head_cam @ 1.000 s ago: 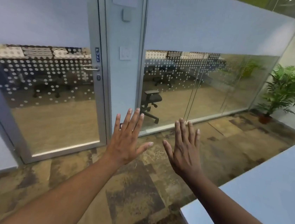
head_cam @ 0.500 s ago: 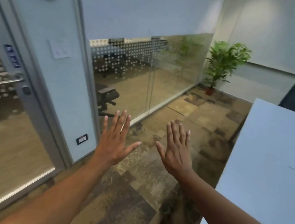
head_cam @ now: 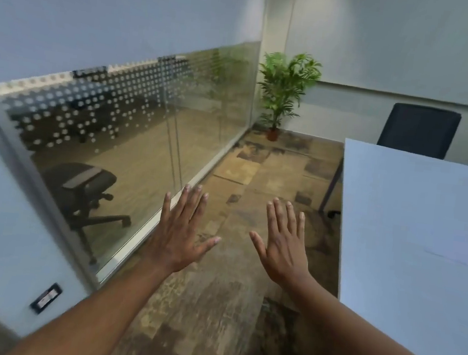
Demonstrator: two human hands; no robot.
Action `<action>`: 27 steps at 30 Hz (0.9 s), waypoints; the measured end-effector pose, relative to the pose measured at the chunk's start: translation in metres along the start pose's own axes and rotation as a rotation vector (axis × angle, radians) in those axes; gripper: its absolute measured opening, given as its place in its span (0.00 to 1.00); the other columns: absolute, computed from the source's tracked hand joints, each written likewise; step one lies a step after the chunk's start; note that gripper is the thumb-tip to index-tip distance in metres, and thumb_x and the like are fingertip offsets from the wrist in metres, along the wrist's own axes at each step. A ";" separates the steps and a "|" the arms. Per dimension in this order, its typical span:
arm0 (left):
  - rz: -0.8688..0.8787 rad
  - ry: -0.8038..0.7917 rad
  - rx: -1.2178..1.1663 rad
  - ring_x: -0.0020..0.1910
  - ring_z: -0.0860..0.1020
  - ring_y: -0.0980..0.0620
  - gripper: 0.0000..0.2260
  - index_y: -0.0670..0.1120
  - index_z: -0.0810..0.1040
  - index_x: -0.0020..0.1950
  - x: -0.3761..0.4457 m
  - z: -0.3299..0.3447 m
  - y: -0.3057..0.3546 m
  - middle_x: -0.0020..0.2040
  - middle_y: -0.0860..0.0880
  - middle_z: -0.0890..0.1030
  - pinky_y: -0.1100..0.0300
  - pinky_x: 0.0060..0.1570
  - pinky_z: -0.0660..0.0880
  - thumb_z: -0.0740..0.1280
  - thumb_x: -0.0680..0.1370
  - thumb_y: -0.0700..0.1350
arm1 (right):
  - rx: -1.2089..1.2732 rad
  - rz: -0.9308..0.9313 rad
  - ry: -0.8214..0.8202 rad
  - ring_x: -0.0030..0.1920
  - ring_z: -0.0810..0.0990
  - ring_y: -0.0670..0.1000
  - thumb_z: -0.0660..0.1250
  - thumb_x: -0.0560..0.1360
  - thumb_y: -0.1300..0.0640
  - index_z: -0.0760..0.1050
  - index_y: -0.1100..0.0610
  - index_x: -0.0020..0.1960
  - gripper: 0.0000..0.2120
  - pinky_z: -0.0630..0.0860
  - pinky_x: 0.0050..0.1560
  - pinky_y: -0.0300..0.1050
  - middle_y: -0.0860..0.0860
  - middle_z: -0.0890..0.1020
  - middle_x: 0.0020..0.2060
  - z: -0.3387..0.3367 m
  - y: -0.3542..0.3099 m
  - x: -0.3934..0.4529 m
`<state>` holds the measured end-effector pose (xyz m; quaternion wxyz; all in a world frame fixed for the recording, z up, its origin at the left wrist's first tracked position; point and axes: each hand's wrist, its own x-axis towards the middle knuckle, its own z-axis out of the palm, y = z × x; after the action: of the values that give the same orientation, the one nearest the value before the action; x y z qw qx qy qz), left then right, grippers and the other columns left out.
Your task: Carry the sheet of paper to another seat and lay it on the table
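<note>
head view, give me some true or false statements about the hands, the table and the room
1. Both hands, left hand and right hand, are spread flat and hold nothing. True.
2. The right hand rests on the table. False: it is over the carpet, beside the table.
3. A potted plant stands in the far corner. True.
4. The dark chair stands at the table's near end. False: at its far end.
5. A hand grips a sheet of paper. False: neither does.

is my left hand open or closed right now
Open. The left hand is held out flat over the floor, back up, fingers straight, thumb spread, holding nothing.
</note>
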<state>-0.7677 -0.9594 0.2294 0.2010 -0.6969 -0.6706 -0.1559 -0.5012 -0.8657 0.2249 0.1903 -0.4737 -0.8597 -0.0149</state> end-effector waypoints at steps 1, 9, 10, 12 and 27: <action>0.031 0.016 0.006 0.88 0.51 0.39 0.47 0.42 0.53 0.88 0.020 0.012 -0.003 0.89 0.42 0.52 0.31 0.84 0.46 0.56 0.81 0.73 | -0.011 0.008 0.017 0.88 0.41 0.58 0.43 0.85 0.31 0.46 0.54 0.88 0.40 0.41 0.86 0.65 0.53 0.47 0.88 0.005 0.009 0.014; 0.218 -0.031 -0.109 0.88 0.51 0.40 0.47 0.42 0.54 0.88 0.182 0.104 0.016 0.89 0.42 0.53 0.27 0.81 0.52 0.56 0.80 0.73 | -0.042 0.246 0.087 0.88 0.45 0.58 0.46 0.85 0.32 0.51 0.54 0.88 0.39 0.43 0.86 0.65 0.53 0.52 0.88 0.026 0.097 0.095; 0.236 -0.036 -0.123 0.88 0.49 0.40 0.47 0.43 0.52 0.89 0.201 0.117 0.022 0.89 0.42 0.52 0.28 0.82 0.50 0.56 0.80 0.74 | -0.049 0.283 0.087 0.88 0.46 0.58 0.45 0.84 0.31 0.51 0.55 0.88 0.40 0.43 0.86 0.65 0.53 0.53 0.88 0.029 0.110 0.102; 0.289 -0.049 -0.154 0.89 0.47 0.42 0.48 0.43 0.51 0.89 0.235 0.146 0.034 0.90 0.43 0.50 0.31 0.84 0.46 0.56 0.80 0.74 | -0.089 0.354 0.074 0.88 0.46 0.58 0.42 0.84 0.31 0.51 0.55 0.88 0.40 0.42 0.86 0.65 0.53 0.52 0.88 0.042 0.137 0.114; 0.826 -0.113 -0.417 0.88 0.51 0.37 0.47 0.41 0.53 0.88 0.505 0.304 0.157 0.89 0.41 0.51 0.28 0.83 0.49 0.52 0.81 0.74 | -0.316 0.918 -0.017 0.87 0.36 0.58 0.40 0.84 0.31 0.40 0.52 0.88 0.40 0.37 0.85 0.66 0.51 0.38 0.87 0.061 0.300 0.193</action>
<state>-0.6009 -0.3735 0.2000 0.0652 -0.9384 -0.3013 -0.1560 -0.3671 -0.5317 0.1878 0.0957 -0.8273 -0.5507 -0.0560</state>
